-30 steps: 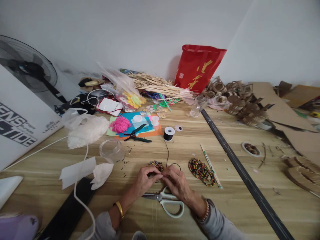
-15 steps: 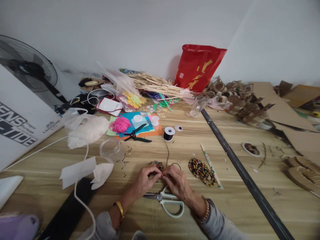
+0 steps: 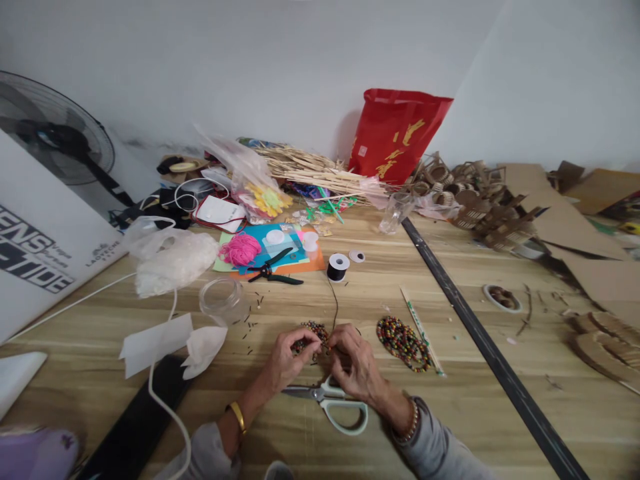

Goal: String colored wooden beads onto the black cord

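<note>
My left hand [image 3: 287,360] is pinched at the fingertips beside a pile of small multicoloured beads [image 3: 317,329]; what sits in the pinch is too small to make out. Just to its right, my right hand [image 3: 355,363] pinches a thin black cord [image 3: 336,303] that runs down from a white-rimmed spool [image 3: 339,267]. A tiny reddish bead shows near its fingertips. Scissors [image 3: 345,415] with pale green handles lie on the table below my hands, partly under the right one. Strung multicoloured beads [image 3: 404,343] lie coiled to the right, next to a slim patterned stick [image 3: 421,330].
Black-handled pliers [image 3: 273,270], pink yarn [image 3: 241,249] and coloured sheets lie ahead. A clear jar [image 3: 220,300] and plastic bag [image 3: 173,260] are on the left. A black strip [image 3: 480,327] crosses the table at right. A red bag [image 3: 397,137] stands at the back.
My fingertips have moved slightly apart, the right hand's fingers lifting and bending more. The scissors' blades show a little more. The other things stay put.
</note>
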`<state>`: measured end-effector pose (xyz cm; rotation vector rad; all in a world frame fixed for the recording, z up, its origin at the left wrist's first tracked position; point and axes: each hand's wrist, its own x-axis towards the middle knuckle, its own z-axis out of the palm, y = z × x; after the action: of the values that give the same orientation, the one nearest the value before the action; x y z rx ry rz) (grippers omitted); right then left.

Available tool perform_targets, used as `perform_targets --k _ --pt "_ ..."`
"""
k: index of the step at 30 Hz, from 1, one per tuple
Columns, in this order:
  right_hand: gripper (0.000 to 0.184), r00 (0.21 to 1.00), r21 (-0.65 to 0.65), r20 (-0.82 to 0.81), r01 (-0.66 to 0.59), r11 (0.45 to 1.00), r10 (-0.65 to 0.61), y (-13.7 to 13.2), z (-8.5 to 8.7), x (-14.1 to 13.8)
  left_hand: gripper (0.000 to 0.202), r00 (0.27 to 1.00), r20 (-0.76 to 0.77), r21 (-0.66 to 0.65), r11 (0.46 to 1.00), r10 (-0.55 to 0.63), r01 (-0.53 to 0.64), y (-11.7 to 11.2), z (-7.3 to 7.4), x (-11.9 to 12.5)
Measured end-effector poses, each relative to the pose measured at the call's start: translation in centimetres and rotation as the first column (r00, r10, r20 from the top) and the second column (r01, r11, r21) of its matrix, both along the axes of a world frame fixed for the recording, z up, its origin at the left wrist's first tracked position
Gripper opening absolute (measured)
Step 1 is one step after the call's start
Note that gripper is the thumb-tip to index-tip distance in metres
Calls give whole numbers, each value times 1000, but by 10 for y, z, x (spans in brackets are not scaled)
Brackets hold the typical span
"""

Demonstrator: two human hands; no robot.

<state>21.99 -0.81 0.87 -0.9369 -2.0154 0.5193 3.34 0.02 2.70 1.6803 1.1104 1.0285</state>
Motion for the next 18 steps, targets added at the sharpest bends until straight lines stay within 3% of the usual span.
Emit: perform_targets --k 6,18 --pt "22 997 26 -34 -62 998 62 -1 4 0 18 1000 9 -2 1000 -16 17 0 -1 0" --pt "6 995 33 -71 -62 998 65 1 -4 -1 14 998 -27 57 997 -58 59 0 -8 0"
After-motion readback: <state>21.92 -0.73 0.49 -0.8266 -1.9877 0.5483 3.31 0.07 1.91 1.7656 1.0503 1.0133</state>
